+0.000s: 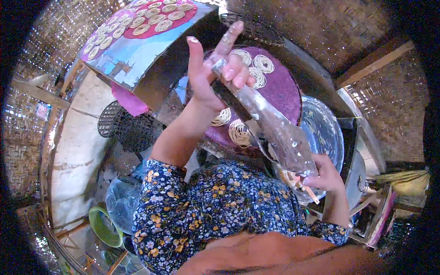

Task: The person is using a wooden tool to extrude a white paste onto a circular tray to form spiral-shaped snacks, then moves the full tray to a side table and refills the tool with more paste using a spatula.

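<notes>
A long, worn, board-like tool [275,117] smeared with pale dough slants in front of me, with a dark gap along its left side. My left hand [207,78] has its curled fingers over the upper end; thumb and forefinger stick out. My right hand [327,174] grips the lower right end, where an orange-brown stick [312,195] shows beneath the fingers. Below the tool lies a round tray with a purple cover [282,80]. Coiled rings of thin dough strands [262,64] rest on it, with another coil [239,133] at its near edge. The tool and left hand hide part of the tray.
A blue-topped table [153,48] at the far left bears a red sheet [140,32] with many coils. A large metal basin [327,133] with pale residue stands to the right. At left are a dark lattice-like round stool [126,126], a clear plastic bag [123,201] and a green basin [98,224].
</notes>
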`<state>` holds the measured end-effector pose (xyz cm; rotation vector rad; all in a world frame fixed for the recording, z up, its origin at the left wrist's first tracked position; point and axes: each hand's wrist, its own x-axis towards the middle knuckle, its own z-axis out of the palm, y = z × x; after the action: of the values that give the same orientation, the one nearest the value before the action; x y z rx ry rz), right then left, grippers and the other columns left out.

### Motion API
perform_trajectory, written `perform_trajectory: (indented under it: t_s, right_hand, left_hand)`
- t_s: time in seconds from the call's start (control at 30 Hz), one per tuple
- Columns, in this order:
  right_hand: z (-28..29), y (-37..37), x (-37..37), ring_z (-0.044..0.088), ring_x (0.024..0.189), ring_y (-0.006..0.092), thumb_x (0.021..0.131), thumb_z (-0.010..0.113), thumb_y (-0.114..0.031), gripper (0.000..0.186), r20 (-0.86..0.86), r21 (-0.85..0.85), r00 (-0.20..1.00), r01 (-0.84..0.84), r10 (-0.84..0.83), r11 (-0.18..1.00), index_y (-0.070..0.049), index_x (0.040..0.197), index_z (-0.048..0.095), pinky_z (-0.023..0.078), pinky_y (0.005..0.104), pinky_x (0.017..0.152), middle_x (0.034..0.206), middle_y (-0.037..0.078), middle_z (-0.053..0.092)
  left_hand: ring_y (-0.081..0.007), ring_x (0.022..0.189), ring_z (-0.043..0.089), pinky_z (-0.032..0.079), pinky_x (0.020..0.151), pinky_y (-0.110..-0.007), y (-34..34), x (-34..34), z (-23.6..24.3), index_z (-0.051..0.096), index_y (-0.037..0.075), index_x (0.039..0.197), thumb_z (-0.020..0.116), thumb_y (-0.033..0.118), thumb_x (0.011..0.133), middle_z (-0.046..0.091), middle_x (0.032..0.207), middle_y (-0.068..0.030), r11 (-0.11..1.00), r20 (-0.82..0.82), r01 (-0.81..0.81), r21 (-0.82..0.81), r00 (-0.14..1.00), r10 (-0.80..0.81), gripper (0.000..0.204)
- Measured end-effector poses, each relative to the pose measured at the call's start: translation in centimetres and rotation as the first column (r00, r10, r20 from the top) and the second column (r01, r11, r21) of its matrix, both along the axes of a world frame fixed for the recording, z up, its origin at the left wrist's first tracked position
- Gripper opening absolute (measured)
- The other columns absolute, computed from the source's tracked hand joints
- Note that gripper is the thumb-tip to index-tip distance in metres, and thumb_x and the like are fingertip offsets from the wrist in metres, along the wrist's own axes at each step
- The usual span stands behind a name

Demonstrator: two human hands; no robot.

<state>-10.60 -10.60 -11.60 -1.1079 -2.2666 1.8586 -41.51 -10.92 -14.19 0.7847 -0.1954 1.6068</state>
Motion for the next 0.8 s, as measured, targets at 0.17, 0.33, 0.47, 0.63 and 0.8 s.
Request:
perform_trajectory:
  t_s: [0.17, 0.33, 0.47, 0.63, 0.8]
  right_hand:
    - [-1.0, -0.4, 0.6, 0.053, 0.088, 0.0157, 0.06, 0.072, -0.031, 0.06, -0.066, -0.029, 0.996, 0.061, -0.063, 0.998, 0.003, 0.106, 0.053, 0.04, 0.03, 0.08, 0.095, 0.01, 0.058]
    - [-1.5, 0.0, 0.1, 0.053, 0.089, 0.0147, 0.061, 0.072, -0.03, 0.062, -0.147, 0.035, 0.988, 0.06, -0.054, 0.998, 0.003, 0.109, 0.051, 0.04, 0.03, 0.081, 0.097, 0.01, 0.058]
    - [-2.5, 0.2, 0.5, 0.052, 0.092, 0.0159, 0.061, 0.072, -0.03, 0.064, -0.175, 0.052, 0.982, 0.084, -0.073, 0.995, 0.002, 0.112, 0.049, 0.039, 0.0309, 0.084, 0.1, 0.011, 0.058]
    - [-2.8, 0.8, 0.5, 0.05, 0.097, 0.0172, 0.061, 0.072, -0.032, 0.066, -0.221, 0.1, 0.965, 0.166, -0.141, 0.981, 0.004, 0.112, 0.049, 0.036, 0.0313, 0.088, 0.105, 0.011, 0.056]
    - [-2.7, 0.4, 1.7, 0.05, 0.096, 0.0191, 0.059, 0.07, -0.038, 0.067, -0.247, -0.099, 0.914, 0.307, -0.322, 0.947, 0.003, 0.11, 0.051, 0.036, 0.0318, 0.087, 0.105, 0.01, 0.054]
  left_hand:
    - [-0.0177, 0.083, 0.053, 0.041, 0.08, -0.034, 1.2, 1.3, -4.0, 0.047, 0.006, 0.115, 0.036, 0.054, 0.082, 0.057, 0.089, -0.0062, 0.78, -0.254, 0.152, -0.607, 0.893, -0.372, 0.06]
    - [-0.0198, 0.092, 0.051, 0.039, 0.083, -0.033, -1.2, 3.5, -5.9, 0.046, 0.003, 0.114, 0.034, 0.045, 0.085, 0.053, 0.102, -0.0085, 0.91, -0.888, -0.22, -0.351, 0.388, -0.248, 0.052]
    - [-0.0214, 0.099, 0.049, 0.038, 0.086, -0.033, -1.6, 3.8, -5.8, 0.045, 0.001, 0.114, 0.033, 0.037, 0.088, 0.05, 0.112, -0.0103, 0.926, -0.945, -0.237, -0.295, 0.215, -0.247, 0.046]
    - [-0.0318, 0.109, 0.038, 0.029, 0.093, -0.039, -0.9, 2.7, -8.2, 0.049, 0.009, 0.114, 0.038, 0.037, 0.085, 0.046, 0.117, -0.0175, 0.936, -0.915, -0.334, 0.11, -0.402, -0.036, 0.041]
    - [-0.0292, 0.114, 0.032, 0.026, 0.09, -0.043, -2.1, 1.6, -7.5, 0.045, 0.011, 0.118, 0.041, 0.046, 0.08, 0.027, 0.133, -0.0067, 0.763, -0.376, 0.174, 0.623, -0.788, 0.487, 0.052]
